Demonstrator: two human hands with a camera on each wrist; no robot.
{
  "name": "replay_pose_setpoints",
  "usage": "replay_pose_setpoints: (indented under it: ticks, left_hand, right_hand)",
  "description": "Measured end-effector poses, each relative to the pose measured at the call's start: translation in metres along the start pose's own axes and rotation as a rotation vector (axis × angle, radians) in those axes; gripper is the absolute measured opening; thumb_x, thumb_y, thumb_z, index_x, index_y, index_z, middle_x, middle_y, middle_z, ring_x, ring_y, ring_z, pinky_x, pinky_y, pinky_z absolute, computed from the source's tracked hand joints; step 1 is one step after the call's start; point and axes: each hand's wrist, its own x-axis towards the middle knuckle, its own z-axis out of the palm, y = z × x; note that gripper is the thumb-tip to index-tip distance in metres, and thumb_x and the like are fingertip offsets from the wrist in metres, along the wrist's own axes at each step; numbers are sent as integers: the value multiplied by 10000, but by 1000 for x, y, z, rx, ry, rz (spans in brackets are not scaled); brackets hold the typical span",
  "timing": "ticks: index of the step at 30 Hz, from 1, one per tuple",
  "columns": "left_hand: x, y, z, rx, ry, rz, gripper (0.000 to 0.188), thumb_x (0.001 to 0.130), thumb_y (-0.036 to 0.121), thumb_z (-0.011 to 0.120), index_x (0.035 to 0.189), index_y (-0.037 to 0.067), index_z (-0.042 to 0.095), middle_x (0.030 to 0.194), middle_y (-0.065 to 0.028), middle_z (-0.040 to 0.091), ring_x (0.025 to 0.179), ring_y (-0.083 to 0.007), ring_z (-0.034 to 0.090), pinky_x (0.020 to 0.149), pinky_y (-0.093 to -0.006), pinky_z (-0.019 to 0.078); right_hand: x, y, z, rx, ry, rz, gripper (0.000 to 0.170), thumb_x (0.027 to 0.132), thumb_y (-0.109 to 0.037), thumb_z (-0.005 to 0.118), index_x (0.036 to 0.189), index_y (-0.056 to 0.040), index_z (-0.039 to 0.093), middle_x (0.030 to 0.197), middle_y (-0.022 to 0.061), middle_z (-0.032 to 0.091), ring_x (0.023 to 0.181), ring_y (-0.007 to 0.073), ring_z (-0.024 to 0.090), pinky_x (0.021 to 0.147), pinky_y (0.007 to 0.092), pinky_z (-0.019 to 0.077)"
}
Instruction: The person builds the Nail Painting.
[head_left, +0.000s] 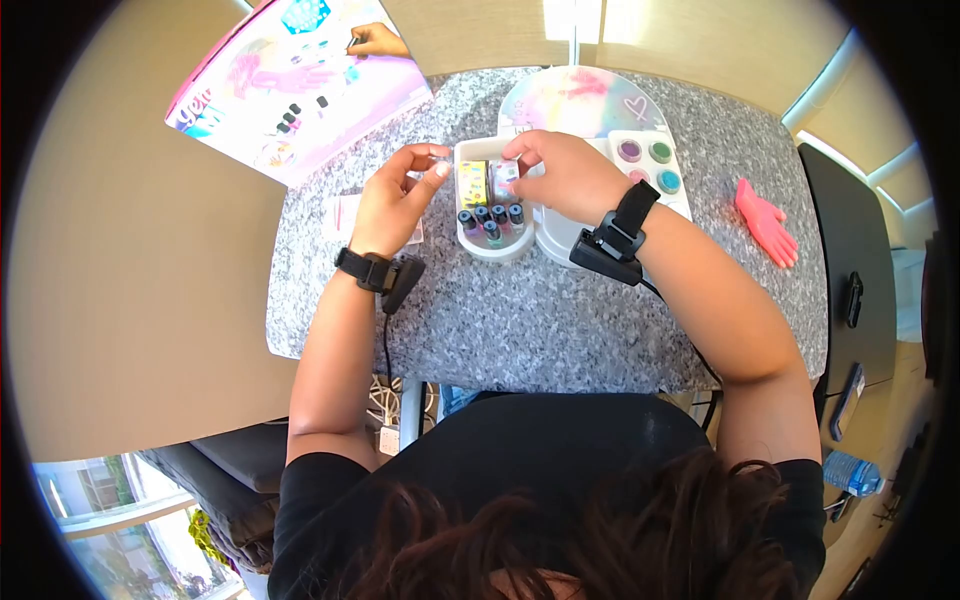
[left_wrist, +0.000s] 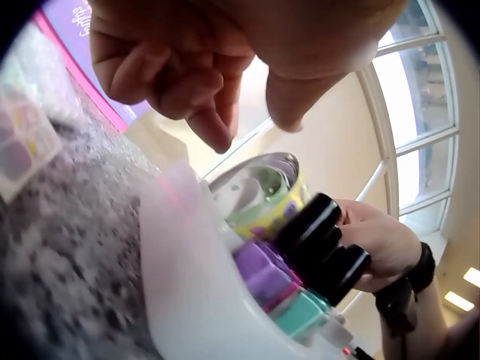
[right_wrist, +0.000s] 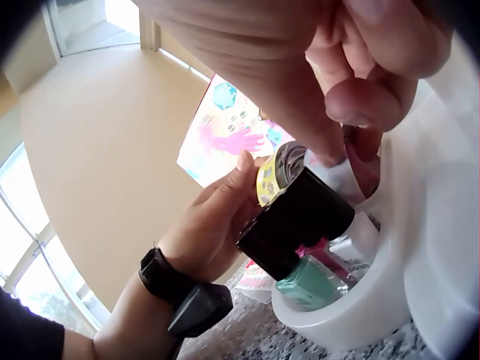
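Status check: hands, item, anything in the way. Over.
Left hand empty, by white tray. Right hand gripping pale patterned item inside. Yellow roll alongside; dark-capped bottles crowd tray's near end.

The premises appeared domestic, consistent with a home's sitting area. Supporting evidence comprised a speckled stone-look table [head_left: 520, 345], a dark upholstered seat [head_left: 235, 460] near a multi-paned window [head_left: 120, 490], loose pale cords [head_left: 383, 405] below, and a colourful hobby-kit box [head_left: 300, 90]. The exact room could not be determined.
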Motion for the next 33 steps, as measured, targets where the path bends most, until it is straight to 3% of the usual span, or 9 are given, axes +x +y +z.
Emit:
replay_pose_setpoints:
  ticks: [4, 7, 10, 11, 13, 20, 22, 26, 33]
  left_hand:
    - [1, 22, -17, 246, -180, 17, 621, 855, 13, 875, 1439, 165, 727, 1266, 67, 758, 785, -102, 486, 801, -245, 474]
    - [5, 16, -14, 236, -307, 202, 690, 793, -15, 903, 1438, 170, 740, 1294, 52, 758, 870, -90, 520, 805, -270, 491]
    - [7, 20, -10, 238, -330, 48, 667, 793, -18, 902, 1415, 169, 751, 1393, 19, 731, 925, -93, 556, 828, -280, 509]
    - [8, 14, -10, 238, -335, 48, 667, 793, -18, 902, 1415, 169, 751, 1393, 19, 731, 925, -93, 556, 828, -280, 509]
    - [11, 4, -8, 241, -266, 322, 612, 814, -6, 891, 1386, 168, 763, 1489, -10, 686, 930, -100, 579, 837, -288, 523]
    - [5, 14, -4, 350, -214, 242, 600, 796, 33, 927, 1352, 202, 780, 1541, -21, 661, 894, -113, 583, 830, -294, 526]
    - [5, 15, -6, 258, -150, 226, 567, 790, 65, 948, 1320, 205, 799, 1547, -8, 661, 898, -104, 580, 822, -292, 519]
    - [4, 14, -7, 322, -163, 266, 512, 803, 99, 954, 1286, 197, 816, 1545, 7, 664, 893, -97, 570, 819, -288, 511]
    - [3, 4, -1, 293, -172, 226, 416, 885, 133, 907, 1288, 195, 823, 1558, -66, 651, 970, -152, 605, 885, -334, 542]
  right_hand:
    - [-5, -12, -3, -228, 28, -82, 411, 929, -172, 821, 1306, -62, 697, 1138, 108, 709, 1138, 288, 691, 1007, 408, 552]
    - [-7, -9, 3, -255, 67, -134, 414, 884, -161, 820, 1274, -72, 714, 1190, 156, 685, 1144, 344, 703, 992, 456, 565]
    - [-4, -3, 7, -283, 95, -194, 414, 883, -165, 822, 1277, -95, 717, 1236, 157, 669, 1141, 357, 703, 985, 462, 566]
    - [-4, -2, 7, -282, 97, -189, 414, 883, -165, 822, 1277, -95, 717, 1236, 157, 669, 1141, 357, 703, 985, 462, 566]
    - [-6, -5, 5, -318, 125, -185, 436, 883, -168, 827, 1303, -120, 717, 1218, 157, 673, 1137, 357, 701, 986, 462, 566]
    - [-4, -17, -1, -247, 9, -176, 423, 929, -160, 809, 1347, -145, 747, 1300, 145, 685, 1203, 340, 690, 1041, 423, 559]
    - [-3, -11, 5, -211, 61, -323, 421, 929, -162, 812, 1348, -188, 772, 1258, 163, 673, 1138, 344, 712, 991, 443, 570]
    - [-4, -13, 5, -248, -29, -212, 426, 974, -123, 764, 1397, -168, 745, 1301, 149, 670, 1179, 326, 694, 1064, 421, 553]
    - [-25, -14, -22, -214, 41, -315, 455, 1023, -136, 728, 1475, -165, 681, 1325, 111, 637, 1062, 258, 680, 951, 364, 558]
